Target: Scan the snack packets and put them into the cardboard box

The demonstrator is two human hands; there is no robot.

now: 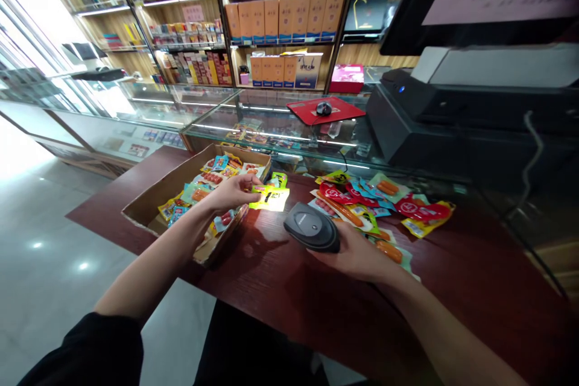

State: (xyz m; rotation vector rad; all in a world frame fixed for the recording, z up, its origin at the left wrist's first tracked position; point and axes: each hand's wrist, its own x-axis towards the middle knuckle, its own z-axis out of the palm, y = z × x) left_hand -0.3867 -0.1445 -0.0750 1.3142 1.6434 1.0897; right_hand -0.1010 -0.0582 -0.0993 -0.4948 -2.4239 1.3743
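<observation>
My right hand (pixel 355 253) grips a black handheld barcode scanner (pixel 312 228), its head turned left. Light falls on a yellow snack packet (pixel 274 198) that my left hand (pixel 236 193) pinches at its left end, beside the box's right edge. Under my left arm stands a cardboard box (pixel 149 202) holding several packaged sausages and snacks. Right of the scanner, a loose pile of snack packets (pixel 353 196) in red, yellow and blue lies on the table; my right hand covers part of it. Another yellow-green packet (pixel 279 180) lies just behind the pinched one.
The dark red wooden table (pixel 271 289) meets a glass display counter (pixel 253 110) at the back. On the glass lie a red mouse pad (pixel 303 111) and a mouse (pixel 324 108). A black printer-like machine (pixel 474 108) and a monitor (pixel 407 18) stand at right. Stocked shelves (pixel 280 45) line the wall.
</observation>
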